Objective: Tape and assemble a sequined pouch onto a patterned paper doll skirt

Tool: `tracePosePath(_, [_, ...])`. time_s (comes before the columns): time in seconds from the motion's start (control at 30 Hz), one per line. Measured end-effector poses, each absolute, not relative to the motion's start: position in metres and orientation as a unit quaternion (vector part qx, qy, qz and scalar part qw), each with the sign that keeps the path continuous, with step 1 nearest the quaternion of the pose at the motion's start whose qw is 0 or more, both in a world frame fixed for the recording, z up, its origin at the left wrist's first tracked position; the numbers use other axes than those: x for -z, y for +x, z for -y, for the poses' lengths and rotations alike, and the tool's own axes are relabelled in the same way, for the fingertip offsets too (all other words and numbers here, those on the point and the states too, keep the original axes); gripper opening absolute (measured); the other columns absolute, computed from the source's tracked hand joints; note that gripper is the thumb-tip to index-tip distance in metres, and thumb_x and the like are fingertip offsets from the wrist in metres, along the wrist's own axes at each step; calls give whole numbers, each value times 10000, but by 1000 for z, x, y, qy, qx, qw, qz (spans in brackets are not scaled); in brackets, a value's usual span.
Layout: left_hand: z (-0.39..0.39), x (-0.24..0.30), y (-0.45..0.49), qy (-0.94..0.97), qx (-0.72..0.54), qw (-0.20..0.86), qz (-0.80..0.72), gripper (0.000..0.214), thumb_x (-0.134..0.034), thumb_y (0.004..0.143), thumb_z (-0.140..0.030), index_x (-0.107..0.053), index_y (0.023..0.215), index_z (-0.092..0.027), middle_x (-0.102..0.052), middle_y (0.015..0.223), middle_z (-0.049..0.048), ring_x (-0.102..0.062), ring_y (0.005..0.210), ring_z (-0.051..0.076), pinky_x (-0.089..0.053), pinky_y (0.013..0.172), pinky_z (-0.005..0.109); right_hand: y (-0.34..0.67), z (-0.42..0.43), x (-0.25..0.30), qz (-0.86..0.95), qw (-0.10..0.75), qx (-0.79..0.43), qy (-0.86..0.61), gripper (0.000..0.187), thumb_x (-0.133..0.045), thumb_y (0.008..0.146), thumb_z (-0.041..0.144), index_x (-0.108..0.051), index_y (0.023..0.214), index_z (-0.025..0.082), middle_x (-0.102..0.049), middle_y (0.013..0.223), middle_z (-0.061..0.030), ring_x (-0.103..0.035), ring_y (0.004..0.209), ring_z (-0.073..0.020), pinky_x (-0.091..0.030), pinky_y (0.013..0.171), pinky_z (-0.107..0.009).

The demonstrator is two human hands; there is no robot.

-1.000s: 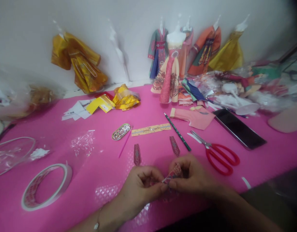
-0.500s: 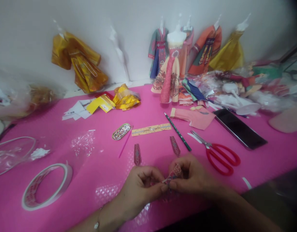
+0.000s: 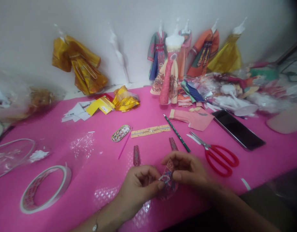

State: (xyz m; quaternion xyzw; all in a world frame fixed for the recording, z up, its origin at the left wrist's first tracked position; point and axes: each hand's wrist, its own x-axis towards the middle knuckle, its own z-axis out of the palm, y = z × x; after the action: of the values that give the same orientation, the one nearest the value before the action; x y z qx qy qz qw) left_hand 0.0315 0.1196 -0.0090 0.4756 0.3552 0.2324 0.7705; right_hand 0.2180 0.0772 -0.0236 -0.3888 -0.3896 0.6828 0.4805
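Note:
Between my two hands is a small patterned piece [image 3: 171, 183], reddish with blue and white; it looks like fabric or paper. My left hand [image 3: 143, 182] pinches its left edge between thumb and forefinger. The fingers of my right hand [image 3: 190, 169] curl round its upper right side, thumb against it. Just beyond lie two dark red patterned strips, one left [image 3: 137, 155] and one right [image 3: 173, 144], the latter partly behind my right hand. Farther off are a beige patterned band [image 3: 150, 131], a dark green pencil [image 3: 177, 132] and a pink stick [image 3: 124, 146].
Red-handled scissors [image 3: 221, 158] and a black phone [image 3: 239, 130] lie to the right. A tape roll [image 3: 45, 190] and an oval dish of beads [image 3: 120, 133] are on the left. Dressed doll forms, among them a floral one [image 3: 171, 74], stand along the wall. Plastic-wrapped items [image 3: 235, 96] crowd the back right.
The patterned piece has been turned so more of its face shows. My right fingers have risen and shifted slightly over its top, while my left hand stays nearly in place.

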Motion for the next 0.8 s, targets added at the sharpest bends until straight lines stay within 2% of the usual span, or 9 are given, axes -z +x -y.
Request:
tracePosePath(0.1, [-121, 11, 32, 459, -246, 770, -369, 389, -870, 636, -450, -643, 603, -136, -665, 553, 9, -610, 511, 109, -503, 523, 209, 218, -76, 26, 415, 544, -588, -431, 272, -760, 794, 333, -668, 1025, 222, -645, 879, -16, -609, 771, -143, -488, 668, -245])
tracePosePath(0.17, [-121, 13, 32, 451, -270, 763, -376, 377, -867, 648, -435, -635, 611, -139, -667, 569, 8, -610, 521, 109, -495, 520, 205, 217, -74, 25, 466, 577, -474, -474, 155, -704, 826, 236, -643, 969, 234, -618, 926, -17, -586, 833, -155, -481, 726, -270])
tracePosePath(0.27, [-123, 14, 31, 461, -301, 744, -378, 348, -854, 672, -414, -639, 641, -143, -658, 596, 9, -598, 532, 116, -486, 513, 214, 213, -70, 21, 575, 575, -307, -494, 128, -668, 818, 121, -606, 850, 227, -560, 801, 17, -534, 757, -138, -436, 689, -263])
tracePosePath(0.33, [-123, 13, 32, 475, -310, 733, -375, 315, -835, 706, -390, -645, 653, -145, -640, 620, 6, -591, 549, 118, -490, 523, 224, 209, -68, 18, 632, 546, -247, -492, 139, -672, 806, 88, -619, 832, 214, -564, 747, 22, -530, 709, -131, -411, 648, -262])
tracePosePath(0.53, [-123, 9, 34, 512, -341, 708, -347, 252, -794, 762, -312, -658, 626, -150, -592, 790, 24, -602, 702, 134, -525, 628, 245, 202, -67, 16, 669, 511, -193, -504, 123, -681, 781, 58, -691, 813, 177, -583, 690, 6, -551, 644, -124, -402, 590, -252])
tracePosePath(0.8, [-123, 11, 32, 545, -340, 691, -332, 246, -748, 809, -307, -651, 642, -155, -560, 787, 22, -580, 710, 135, -501, 638, 250, 203, -68, 17, 686, 484, -180, -512, 91, -690, 792, 99, -704, 730, 165, -590, 615, 0, -546, 577, -118, -389, 553, -247])
